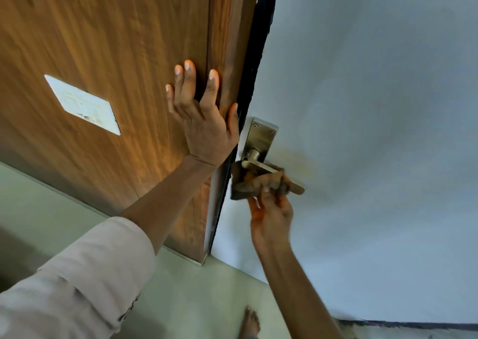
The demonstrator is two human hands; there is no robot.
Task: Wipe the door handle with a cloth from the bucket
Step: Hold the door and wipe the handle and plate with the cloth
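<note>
Door handle (269, 169): metal lever on a screwed backplate (261, 138), mounted on the pale door face just beside the dark door edge (254, 67).
Cloth (254, 182): brown, bunched, draped over the lever's middle; the lever tip shows past it.
Right hand (270, 214): below the lever, fingers closed on the cloth, pressing it to the handle.
Left hand (204, 116): open, fingers spread, palm flat on the wood-grain panel (103, 54) left of the edge, holding nothing; pale sleeve (77, 279) rolled on the forearm.
White plate (82, 104): fixed on the panel.
Floor (194, 294): greenish; a bare foot (249, 323) at bottom.
</note>
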